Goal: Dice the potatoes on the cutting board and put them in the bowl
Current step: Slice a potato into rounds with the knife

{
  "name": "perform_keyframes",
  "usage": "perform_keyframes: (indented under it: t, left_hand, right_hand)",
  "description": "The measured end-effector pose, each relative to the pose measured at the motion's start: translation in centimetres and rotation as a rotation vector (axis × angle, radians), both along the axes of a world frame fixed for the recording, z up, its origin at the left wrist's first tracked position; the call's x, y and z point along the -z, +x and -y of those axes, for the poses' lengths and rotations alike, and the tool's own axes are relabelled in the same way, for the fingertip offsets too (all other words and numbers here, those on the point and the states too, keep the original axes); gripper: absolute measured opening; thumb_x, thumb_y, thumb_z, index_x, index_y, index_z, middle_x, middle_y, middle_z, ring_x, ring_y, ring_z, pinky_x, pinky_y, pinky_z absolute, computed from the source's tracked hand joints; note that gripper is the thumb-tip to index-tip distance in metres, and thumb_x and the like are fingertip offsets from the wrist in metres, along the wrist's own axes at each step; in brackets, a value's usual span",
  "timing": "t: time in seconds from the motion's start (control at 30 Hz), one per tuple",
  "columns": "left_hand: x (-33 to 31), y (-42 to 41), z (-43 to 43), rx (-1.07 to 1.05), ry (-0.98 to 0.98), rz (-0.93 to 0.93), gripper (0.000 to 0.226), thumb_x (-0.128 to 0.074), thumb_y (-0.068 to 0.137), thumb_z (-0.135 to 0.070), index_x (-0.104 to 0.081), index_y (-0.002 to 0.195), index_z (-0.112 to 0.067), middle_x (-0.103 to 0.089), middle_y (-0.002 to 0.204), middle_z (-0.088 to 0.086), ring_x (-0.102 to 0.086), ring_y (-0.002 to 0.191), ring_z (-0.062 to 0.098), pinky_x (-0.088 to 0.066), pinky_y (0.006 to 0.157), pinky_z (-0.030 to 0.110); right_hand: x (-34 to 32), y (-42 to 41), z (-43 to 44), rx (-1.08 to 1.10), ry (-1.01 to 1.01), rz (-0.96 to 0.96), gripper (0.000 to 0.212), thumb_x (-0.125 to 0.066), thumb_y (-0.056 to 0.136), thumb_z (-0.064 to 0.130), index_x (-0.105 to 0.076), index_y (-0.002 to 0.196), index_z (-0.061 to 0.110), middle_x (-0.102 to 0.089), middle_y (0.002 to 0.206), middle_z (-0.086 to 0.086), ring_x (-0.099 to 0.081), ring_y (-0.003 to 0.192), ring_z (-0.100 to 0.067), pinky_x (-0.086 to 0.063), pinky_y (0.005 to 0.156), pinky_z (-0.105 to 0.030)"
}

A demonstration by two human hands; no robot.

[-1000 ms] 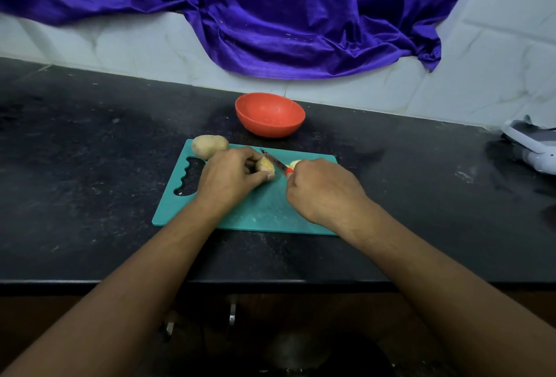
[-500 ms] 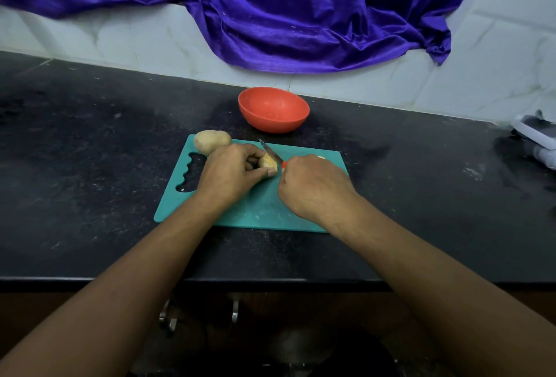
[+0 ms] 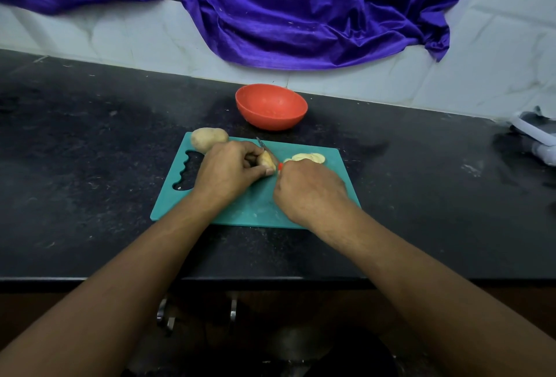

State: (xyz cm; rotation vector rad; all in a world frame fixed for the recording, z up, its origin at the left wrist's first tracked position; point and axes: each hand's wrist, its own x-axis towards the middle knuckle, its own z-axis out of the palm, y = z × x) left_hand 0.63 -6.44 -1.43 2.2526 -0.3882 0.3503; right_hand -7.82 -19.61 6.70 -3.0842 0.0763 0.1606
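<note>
**Potato piece under the knife on the teal board**

Head view: a teal cutting board [image 3: 258, 208] lies on the black desk [image 3: 90, 166], midway along it and nearer the front edge. The left hand [image 3: 230, 170] rests on the board, its grip closed around a potato piece [image 3: 267, 161], fingers curled over it. The right hand [image 3: 310, 193] has its grip closed on a knife [image 3: 264, 147]. Only a bit of red handle shows at the knuckles, and the blade runs along the far side of the piece.

Just beyond the right hand, pale potato slices [image 3: 308, 157] lie on the board. A whole potato [image 3: 209, 138] sits at the board's far left corner. The red bowl [image 3: 270, 107] stands behind the board, toward the desk's back edge, apart from it. A purple cloth [image 3: 301, 15] hangs down the tiled wall. A white object [image 3: 538, 135] sits at the desk's right edge, too cropped to identify.
</note>
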Motion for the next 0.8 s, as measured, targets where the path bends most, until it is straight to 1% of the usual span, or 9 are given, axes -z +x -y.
perform_keyframes:
  t: [0.07,0.17,0.27,0.4,0.5,0.57,0.63,0.73,0.8]
  left_hand:
    - [0.0,0.0,0.0,0.001,-0.003,0.002,0.044,-0.088,0.077,-0.036,-0.076,0.116,-0.019,-0.077,0.092,-0.008,-0.069,0.083,0.002,-0.060,0.085,0.035]
    - [-0.1,-0.1,0.0,0.009,0.000,0.008,0.041,-0.087,0.079,-0.033,-0.076,0.116,-0.018,-0.076,0.092,-0.008,-0.069,0.082,0.003,-0.059,0.085,0.035]
    - [-0.2,-0.3,0.0,0.029,0.011,0.018,0.038,-0.085,0.081,-0.031,-0.076,0.116,-0.018,-0.076,0.090,-0.009,-0.068,0.080,0.003,-0.059,0.084,0.035]
    - [-0.3,-0.5,-0.2,0.044,0.010,0.029,0.036,-0.084,0.083,-0.030,-0.077,0.116,-0.017,-0.074,0.088,-0.009,-0.064,0.078,-0.003,-0.058,0.083,0.033]
    - [-0.3,-0.4,-0.3,0.038,0.010,0.022,0.036,-0.084,0.083,-0.030,-0.077,0.116,-0.018,-0.075,0.091,-0.008,-0.065,0.081,0.003,-0.058,0.085,0.035]
    - [-0.2,-0.2,-0.3,0.031,-0.005,0.011,0.034,-0.085,0.082,-0.032,-0.078,0.114,-0.020,-0.075,0.091,-0.010,-0.067,0.083,0.002,-0.058,0.085,0.036]
    - [0.0,-0.1,-0.2,0.031,-0.008,0.006,0.032,-0.085,0.082,-0.034,-0.078,0.111,-0.022,-0.076,0.091,-0.012,-0.068,0.084,0.002,-0.059,0.084,0.036]
    - [-0.1,-0.2,-0.3,0.026,-0.006,0.003,0.032,-0.084,0.083,-0.034,-0.078,0.112,-0.022,-0.074,0.089,-0.013,-0.067,0.082,0.000,-0.059,0.084,0.034]
    - [-0.2,-0.2,-0.2,0.027,-0.006,0.001,0.034,-0.084,0.083,-0.033,-0.077,0.114,-0.020,-0.070,0.085,-0.015,-0.064,0.080,-0.005,-0.058,0.083,0.031]
  right_hand:
    - [0.0,0.0,-0.1,-0.004,-0.007,0.003,0.030,-0.042,0.105,0.024,-0.059,0.127,0.013,-0.064,0.120,-0.010,-0.061,0.103,-0.029,-0.043,0.074,-0.038]
    - [0.2,0.4,-0.4,-0.011,-0.024,0.004,0.030,-0.042,0.105,0.023,-0.059,0.128,0.014,-0.064,0.118,-0.008,-0.057,0.095,-0.027,-0.042,0.073,-0.039]
    - [0.5,0.9,-0.8,-0.013,-0.033,-0.010,0.030,-0.043,0.105,0.021,-0.060,0.128,0.014,-0.063,0.119,-0.008,-0.059,0.100,-0.027,-0.042,0.073,-0.038]
    - [1.1,1.3,-0.6,-0.011,-0.022,-0.001,0.029,-0.043,0.105,0.022,-0.060,0.127,0.014,-0.064,0.117,-0.008,-0.052,0.089,-0.023,-0.042,0.072,-0.038]
    - [1.3,0.9,-0.5,-0.009,-0.016,0.000,0.030,-0.041,0.105,0.022,-0.061,0.127,0.013,-0.064,0.119,-0.008,-0.060,0.098,-0.026,-0.042,0.072,-0.038]
    - [1.8,0.4,-0.3,-0.008,-0.027,-0.012,0.030,-0.041,0.105,0.022,-0.062,0.124,0.014,-0.065,0.119,-0.009,-0.064,0.103,-0.028,-0.042,0.071,-0.038]
    - [2.3,-0.2,0.1,-0.005,-0.046,-0.013,0.029,-0.040,0.106,0.023,-0.063,0.121,0.014,-0.066,0.115,-0.008,-0.064,0.098,-0.028,-0.041,0.070,-0.038]
    - [2.6,-0.5,0.5,0.002,-0.063,-0.013,0.029,-0.038,0.108,0.024,-0.063,0.119,0.015,-0.065,0.107,-0.007,-0.055,0.085,-0.025,-0.041,0.068,-0.037]
    - [2.5,-0.5,0.8,0.004,-0.051,-0.018,0.028,-0.038,0.108,0.027,-0.062,0.116,0.016,-0.059,0.098,-0.005,-0.054,0.084,-0.024,-0.042,0.069,-0.038]
